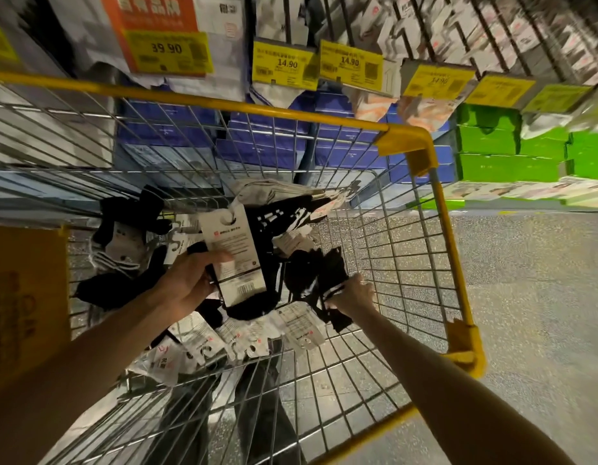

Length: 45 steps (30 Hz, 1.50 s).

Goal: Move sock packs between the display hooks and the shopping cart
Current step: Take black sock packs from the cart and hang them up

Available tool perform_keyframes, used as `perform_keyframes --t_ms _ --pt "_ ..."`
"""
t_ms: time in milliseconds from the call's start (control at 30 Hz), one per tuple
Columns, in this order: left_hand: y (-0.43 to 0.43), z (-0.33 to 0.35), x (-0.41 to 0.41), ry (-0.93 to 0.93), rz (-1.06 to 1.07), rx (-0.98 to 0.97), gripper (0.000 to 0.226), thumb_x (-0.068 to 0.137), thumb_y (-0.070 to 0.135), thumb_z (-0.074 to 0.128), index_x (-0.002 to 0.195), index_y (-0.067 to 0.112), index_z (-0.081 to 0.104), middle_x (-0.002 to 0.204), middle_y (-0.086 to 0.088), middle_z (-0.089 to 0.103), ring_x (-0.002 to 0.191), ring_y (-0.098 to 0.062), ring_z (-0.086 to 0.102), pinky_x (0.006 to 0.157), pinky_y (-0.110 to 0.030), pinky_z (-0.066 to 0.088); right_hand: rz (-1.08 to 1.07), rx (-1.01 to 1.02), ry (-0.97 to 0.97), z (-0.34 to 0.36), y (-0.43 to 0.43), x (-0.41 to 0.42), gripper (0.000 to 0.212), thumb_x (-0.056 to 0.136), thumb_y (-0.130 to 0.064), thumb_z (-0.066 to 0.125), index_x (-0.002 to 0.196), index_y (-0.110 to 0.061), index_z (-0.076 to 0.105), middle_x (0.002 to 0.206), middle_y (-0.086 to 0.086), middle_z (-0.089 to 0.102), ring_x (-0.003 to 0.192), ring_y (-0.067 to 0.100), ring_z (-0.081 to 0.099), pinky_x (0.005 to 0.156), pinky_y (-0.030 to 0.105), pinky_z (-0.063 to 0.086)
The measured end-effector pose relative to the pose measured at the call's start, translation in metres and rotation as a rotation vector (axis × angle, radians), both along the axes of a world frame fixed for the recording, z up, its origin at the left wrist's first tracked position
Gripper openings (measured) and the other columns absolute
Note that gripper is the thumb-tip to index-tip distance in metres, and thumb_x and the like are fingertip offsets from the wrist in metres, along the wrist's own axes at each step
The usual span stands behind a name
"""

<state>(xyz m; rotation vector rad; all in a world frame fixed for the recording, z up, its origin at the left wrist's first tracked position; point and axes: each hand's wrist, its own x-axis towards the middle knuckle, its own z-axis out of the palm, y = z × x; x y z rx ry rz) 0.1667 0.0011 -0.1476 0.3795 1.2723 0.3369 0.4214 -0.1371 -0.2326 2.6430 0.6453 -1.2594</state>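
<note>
Yellow-rimmed cart holds black, white-striped sock packs.

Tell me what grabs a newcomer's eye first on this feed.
The yellow-rimmed wire cart fills the view, with sock packs heaped in its middle. Centre frame, the left grip holds a white-carded sock pack while the right grip clutches black socks beside it. Yellow price tags line the top.
</note>
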Motion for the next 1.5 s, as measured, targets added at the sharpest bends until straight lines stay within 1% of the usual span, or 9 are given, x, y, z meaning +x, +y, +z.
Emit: perform_keyframes --t_ms 100,267,533,667,800,967,1067,1233,1500 --pt "0.001 0.005 -0.002 -0.021 -0.026 0.088 0.025 0.068 -0.007 0.067 0.089 0.006 0.060 0.076 0.003 0.076 0.072 -0.014 0.072 0.069 -0.030 0.053 0.045 0.012 0.000 -0.003 0.000 0.004 0.064 0.066 -0.034 0.080 0.118 -0.006 0.056 0.123 0.018 0.051 0.122 0.036 0.046 0.100 0.037 0.044" --pt "0.009 -0.007 -0.009 0.028 0.052 0.102 0.019 0.088 -0.007 0.055 0.088 0.010 0.064 0.080 0.005 0.076 0.075 -0.012 0.072 0.058 -0.022 0.056 -0.147 0.231 0.152 0.023 0.013 0.005 0.012 0.060 -0.010 0.073 0.069 -0.008 0.066 0.062 0.004 0.063 0.058 0.021 0.061 0.050 0.027 0.043" --pt "0.009 -0.012 -0.017 0.185 0.112 0.240 0.020 0.083 0.002 0.067 0.091 0.019 0.072 0.108 -0.007 0.074 0.090 -0.022 0.071 0.075 -0.034 0.053 -0.751 0.619 0.752 0.101 0.044 -0.020 0.026 0.087 -0.003 0.057 0.112 0.001 0.053 0.088 0.022 0.059 0.059 0.025 0.064 0.044 0.031 0.050" --pt "0.015 0.004 -0.020 0.149 0.142 0.331 0.028 0.087 0.001 0.063 0.085 0.025 0.077 0.102 -0.001 0.076 0.101 -0.021 0.071 0.089 -0.038 0.052 -0.829 0.597 1.051 0.130 0.056 -0.037 0.051 0.088 -0.004 0.061 0.130 -0.029 0.044 0.093 0.016 0.070 0.070 0.029 0.067 0.057 0.043 0.052" --pt "0.019 0.014 -0.023 0.090 0.131 0.343 0.025 0.088 -0.003 0.058 0.095 0.015 0.073 0.111 -0.008 0.073 0.109 -0.025 0.068 0.094 -0.039 0.050 -0.676 0.654 1.103 0.139 0.065 -0.066 0.043 0.089 -0.007 0.062 0.129 -0.020 0.058 0.115 0.010 0.066 0.100 0.024 0.065 0.080 0.040 0.056" --pt "0.016 0.021 -0.028 -0.003 0.129 0.310 0.028 0.092 -0.003 0.052 0.091 0.015 0.074 0.092 -0.001 0.075 0.083 -0.014 0.071 0.067 -0.023 0.054 -0.838 0.571 1.277 0.141 0.068 -0.090 0.017 0.095 -0.014 0.055 0.107 -0.013 0.068 0.101 -0.003 0.068 0.095 0.010 0.064 0.081 0.022 0.052" --pt "0.014 0.018 -0.037 -0.055 0.146 0.293 0.027 0.096 0.003 0.049 0.116 0.007 0.067 0.114 -0.018 0.063 0.100 -0.028 0.061 0.083 -0.038 0.049 -0.964 0.468 1.467 0.142 0.070 -0.092 0.035 0.080 -0.004 0.069 0.107 -0.024 0.059 0.094 -0.027 0.064 0.097 -0.013 0.057 0.090 0.010 0.045" --pt "0.018 0.023 -0.042 -0.095 0.163 0.268 0.022 0.097 0.008 0.048 0.104 0.016 0.067 0.096 -0.004 0.070 0.084 -0.016 0.068 0.070 -0.029 0.056 -0.494 0.709 1.253 0.133 0.059 -0.100 0.064 0.076 0.018 0.043 0.138 0.006 0.040 0.144 0.024 0.045 0.135 0.038 0.043 0.112 0.048 0.035" --pt "0.012 0.029 -0.037 -0.006 0.134 0.247 0.025 0.093 0.000 0.051 0.090 0.017 0.068 0.088 -0.006 0.073 0.088 -0.024 0.065 0.078 -0.038 0.048 -0.486 0.595 0.867 0.132 0.058 -0.106 0.036 0.080 -0.030 0.074 0.103 -0.003 0.069 0.088 0.014 0.075 0.085 0.028 0.073 0.073 0.029 0.058"
